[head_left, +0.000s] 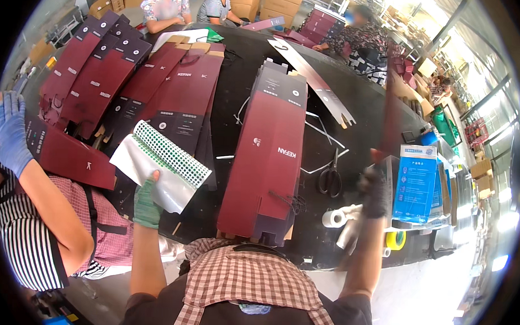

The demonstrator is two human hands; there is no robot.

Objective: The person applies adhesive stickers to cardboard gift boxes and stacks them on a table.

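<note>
My left hand, in a green glove, grips a partly rolled sheet of green dot stickers with a white backing, thumb on top. A flattened maroon and dark grey carton lies lengthwise on the black table in front of me, a small tangle of dark cord on its near part. At the right my right hand, in a dark glove, is smeared by motion. A blurred maroon strip rises just above its fingers; whether they hold it is unclear.
Stacked maroon cartons cover the table's left side. Black scissors, white rolls, yellow tape and a blue box lie to the right. A co-worker's blue-gloved hand is at far left; other people sit across the table.
</note>
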